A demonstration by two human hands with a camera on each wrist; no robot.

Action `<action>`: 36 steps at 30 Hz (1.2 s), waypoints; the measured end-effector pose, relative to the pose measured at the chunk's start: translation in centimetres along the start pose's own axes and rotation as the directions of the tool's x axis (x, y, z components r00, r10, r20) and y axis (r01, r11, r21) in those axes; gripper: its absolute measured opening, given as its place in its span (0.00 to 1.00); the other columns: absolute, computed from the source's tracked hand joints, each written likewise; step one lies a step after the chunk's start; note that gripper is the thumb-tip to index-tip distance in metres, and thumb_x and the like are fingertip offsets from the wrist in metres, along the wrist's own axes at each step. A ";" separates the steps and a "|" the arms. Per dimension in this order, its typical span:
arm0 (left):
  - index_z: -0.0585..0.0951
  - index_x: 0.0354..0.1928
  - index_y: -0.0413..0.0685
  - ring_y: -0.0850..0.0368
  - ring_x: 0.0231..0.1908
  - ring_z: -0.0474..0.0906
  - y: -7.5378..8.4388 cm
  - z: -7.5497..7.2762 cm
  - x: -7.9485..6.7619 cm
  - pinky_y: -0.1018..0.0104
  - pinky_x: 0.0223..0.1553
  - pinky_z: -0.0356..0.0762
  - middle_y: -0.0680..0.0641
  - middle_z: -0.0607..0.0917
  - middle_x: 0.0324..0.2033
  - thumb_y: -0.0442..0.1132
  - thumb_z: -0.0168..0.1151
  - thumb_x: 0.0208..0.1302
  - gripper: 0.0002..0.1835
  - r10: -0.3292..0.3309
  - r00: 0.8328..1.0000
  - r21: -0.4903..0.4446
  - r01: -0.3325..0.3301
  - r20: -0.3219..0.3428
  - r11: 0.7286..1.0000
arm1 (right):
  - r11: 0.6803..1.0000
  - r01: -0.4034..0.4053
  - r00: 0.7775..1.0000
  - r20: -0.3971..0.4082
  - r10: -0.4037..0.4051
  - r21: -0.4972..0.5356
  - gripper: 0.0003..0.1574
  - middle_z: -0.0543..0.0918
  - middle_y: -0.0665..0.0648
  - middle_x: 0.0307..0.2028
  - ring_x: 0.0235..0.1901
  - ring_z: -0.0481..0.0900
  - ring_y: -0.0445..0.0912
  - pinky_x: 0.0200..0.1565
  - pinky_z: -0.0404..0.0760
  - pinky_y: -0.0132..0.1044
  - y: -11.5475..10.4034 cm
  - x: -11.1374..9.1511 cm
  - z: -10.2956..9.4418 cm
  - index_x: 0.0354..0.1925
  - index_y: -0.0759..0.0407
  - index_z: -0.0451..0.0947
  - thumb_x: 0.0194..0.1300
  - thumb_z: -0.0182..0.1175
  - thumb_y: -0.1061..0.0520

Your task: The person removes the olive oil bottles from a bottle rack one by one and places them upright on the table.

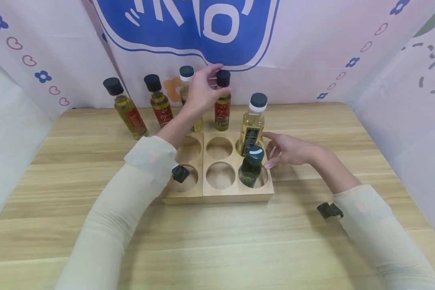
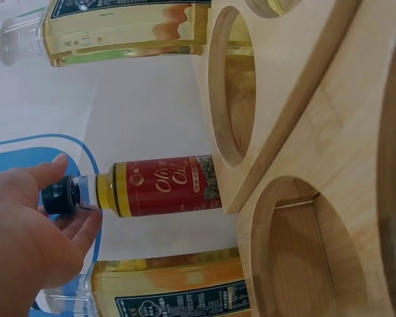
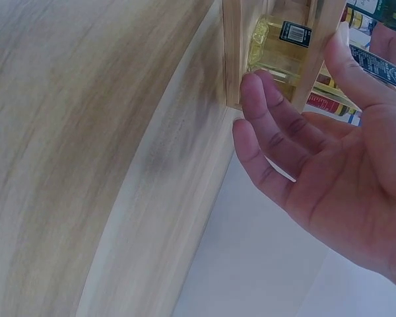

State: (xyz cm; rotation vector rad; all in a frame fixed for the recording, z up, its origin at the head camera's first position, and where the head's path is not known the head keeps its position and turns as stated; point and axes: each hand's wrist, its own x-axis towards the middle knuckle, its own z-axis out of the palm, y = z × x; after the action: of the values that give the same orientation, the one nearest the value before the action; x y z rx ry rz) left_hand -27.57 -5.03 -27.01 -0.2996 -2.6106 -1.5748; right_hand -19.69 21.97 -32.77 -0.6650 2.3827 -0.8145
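My left hand (image 1: 201,90) reaches across to the back row, thumb and fingers around the black cap and neck of a red-labelled olive oil bottle (image 1: 222,110), which stands upright behind the wooden rack (image 1: 217,197). In the left wrist view a small gap shows between the thumb and the cap (image 2: 61,195). To the right of the rack, my right hand (image 1: 288,149) has its fingers loosely bent, fingertips right at the rack's side. Beside it, a clear oil bottle (image 1: 251,125) with a dark label and a dark green bottle (image 1: 251,167) stand in the right-hand holes.
Two more red-labelled bottles, the leftmost (image 1: 130,114) and its neighbour (image 1: 161,104), stand at the back left. A clear oil bottle (image 1: 186,74) is partly hidden by my left hand. Behind the wooden table (image 1: 239,241) hangs a printed cloth (image 1: 301,52).
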 end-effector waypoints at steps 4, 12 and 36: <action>0.64 0.79 0.55 0.54 0.69 0.74 0.3 -0.3 -0.5 0.73 0.65 0.73 0.47 0.70 0.75 0.39 0.73 0.67 0.42 0.004 1.000 0.065 -0.006 0.027 0.998 | 1.000 -0.006 1.000 -0.002 0.006 -0.008 0.66 0.85 0.67 0.48 0.48 0.85 0.56 0.55 0.85 0.51 0.0 0.0 0.0 0.78 0.77 0.42 0.61 0.76 0.58; 0.64 0.79 0.53 0.54 0.70 0.73 -0.2 -1.7 -2.5 0.69 0.67 0.74 0.47 0.71 0.74 0.38 0.71 0.68 0.41 0.063 0.997 0.093 -0.067 0.048 0.993 | 1.000 -0.017 1.000 0.001 0.017 -0.016 0.66 0.85 0.67 0.48 0.49 0.85 0.57 0.58 0.83 0.53 -0.2 0.0 0.0 0.79 0.75 0.42 0.62 0.76 0.58; 0.78 0.66 0.35 0.39 0.63 0.78 -3.9 -6.0 -7.8 0.48 0.66 0.77 0.36 0.81 0.63 0.38 0.74 0.65 0.30 0.177 0.942 0.301 -0.263 0.285 0.917 | 0.999 -0.019 1.000 0.004 0.019 -0.031 0.66 0.85 0.66 0.48 0.49 0.86 0.56 0.60 0.82 0.55 -0.2 0.0 -0.1 0.79 0.76 0.41 0.62 0.75 0.57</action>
State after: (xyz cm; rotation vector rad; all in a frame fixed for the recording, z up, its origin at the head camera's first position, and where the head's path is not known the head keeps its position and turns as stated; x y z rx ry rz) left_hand -20.97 -13.06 -28.84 -0.7827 -2.8432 -1.0561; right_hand -19.65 21.86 -32.58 -0.6548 2.3982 -0.7693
